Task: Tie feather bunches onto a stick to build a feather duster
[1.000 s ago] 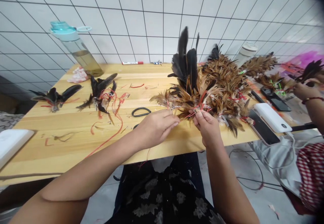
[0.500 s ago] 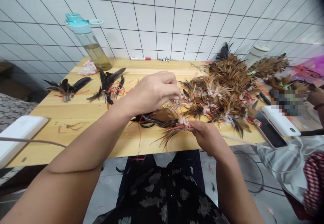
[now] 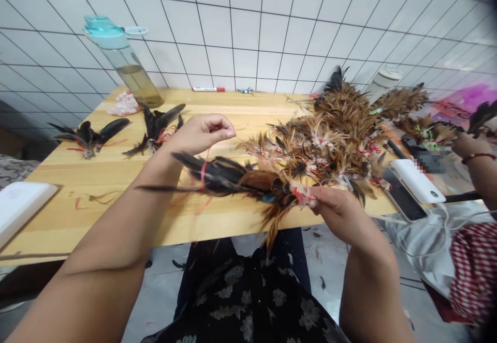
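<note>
My right hand [image 3: 341, 211] pinches the pale, red-tied quill end of a feather bundle [image 3: 229, 177]. Long black feathers point left from it, shorter brown ones hang beneath, and a red thread [image 3: 203, 173] crosses the black part. Beyond the bundle, my left hand [image 3: 207, 132] is closed with thumb and fingertips together; whatever it pinches is too small to make out. To the right lies a heap of brown feather bundles [image 3: 330, 125] with red ties. Two small dark bundles, one by my left wrist [image 3: 157, 125] and one farther left [image 3: 89, 137], rest on the wooden table [image 3: 128, 177].
A teal-lidded bottle [image 3: 132, 71] stands back left near crumpled tissue [image 3: 123, 104]. A red-capped marker [image 3: 208, 89] lies by the tiled wall. At right are a phone [image 3: 404, 198], a white power bank [image 3: 417, 181] and another person's hand [image 3: 468, 146]. A white device [image 3: 27, 206] sits left.
The feather bundle has been raised off the table, its black feathers swinging out to the left. My left hand has moved left, away from the tied end; my right has shifted slightly right.
</note>
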A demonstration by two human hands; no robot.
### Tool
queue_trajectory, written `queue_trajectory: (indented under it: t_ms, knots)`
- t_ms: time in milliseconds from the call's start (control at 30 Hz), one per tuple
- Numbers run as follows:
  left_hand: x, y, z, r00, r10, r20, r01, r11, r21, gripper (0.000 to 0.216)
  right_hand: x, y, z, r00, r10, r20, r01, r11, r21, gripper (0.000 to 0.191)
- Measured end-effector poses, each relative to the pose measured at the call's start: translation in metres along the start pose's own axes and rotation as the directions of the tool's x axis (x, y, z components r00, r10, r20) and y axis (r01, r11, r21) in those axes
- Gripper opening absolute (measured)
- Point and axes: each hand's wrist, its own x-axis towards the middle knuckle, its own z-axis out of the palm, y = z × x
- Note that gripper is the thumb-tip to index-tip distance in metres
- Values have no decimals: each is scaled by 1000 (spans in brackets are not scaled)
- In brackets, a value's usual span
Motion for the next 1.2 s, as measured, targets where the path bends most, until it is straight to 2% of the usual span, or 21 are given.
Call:
queue_trajectory:
  t_ms: [67, 133, 233, 300, 400, 467, 567, 633, 700, 767, 833, 900, 967, 1000, 1067, 1133, 1200]
  knots:
    - [1, 1, 1, 1000, -27, 2, 27, 999, 21, 27, 1, -2, 0, 998, -38, 48, 35, 997, 73, 24]
    - [1, 2, -2, 998, -58, -12, 58, 998, 16, 26, 2, 0, -2, 1000, -7, 12, 6, 998, 62, 23]
    - [-2, 0, -18, 983, -102, -156, 116, 990, 83, 24, -2, 6, -9, 992, 91, -87, -96, 994, -59, 21]
    - [-3, -7, -33, 957, -109, -268, 164, 968, 192, 25, -7, 8, -13, 988, 129, -89, -138, 985, -102, 22]
    - [0, -24, -50, 926, -81, -370, 190, 944, 268, 33, -13, 7, -18, 993, 109, 43, -107, 993, -39, 28]
    - [2, -34, -57, 913, -24, -407, 159, 940, 302, 37, -15, 6, -19, 988, 93, 122, -95, 995, 5, 28]
    - [2, -42, -68, 881, 84, -465, 109, 921, 373, 37, -18, 10, -24, 981, 172, 93, -170, 985, -37, 27]
    - [0, -42, -76, 848, 97, -521, 135, 911, 390, 32, -22, 13, -27, 973, 210, 91, -208, 977, -36, 27]
    - [-1, -43, -80, 824, 88, -559, 172, 903, 395, 27, -26, 13, -28, 967, 176, 183, -186, 982, 43, 27]
    - [2, -48, -78, 820, 92, -566, 184, 893, 412, 24, -28, 9, -28, 941, 86, 326, -144, 977, 160, 26]
    - [8, -54, -67, 849, 81, -522, 205, 860, 466, 23, -27, 1, -27, 901, -6, 433, -115, 960, 254, 27]
    - [13, -55, -48, 913, 28, -407, 229, 790, 569, 20, -24, -5, -26, 882, -60, 467, -95, 949, 301, 28]
    - [13, -47, -25, 968, 13, -249, 157, 743, 651, 18, -20, -8, -25, 885, -87, 457, -75, 943, 325, 28]
    - [9, -38, -12, 981, 59, -185, 76, 760, 645, 20, -19, -9, -24, 888, -98, 448, -65, 940, 335, 28]
    - [-3, -13, 12, 966, 224, -130, -131, 857, 499, 30, -16, -7, -21, 897, -113, 428, -56, 930, 363, 28]
    - [-19, 16, 33, 947, 319, 25, -318, 929, 189, 36, -14, -6, -17, 908, -106, 406, -68, 918, 391, 29]
    - [-35, 40, 49, 917, 336, 216, -303, 938, -170, 41, -12, -5, -13, 917, -79, 390, -98, 904, 415, 31]
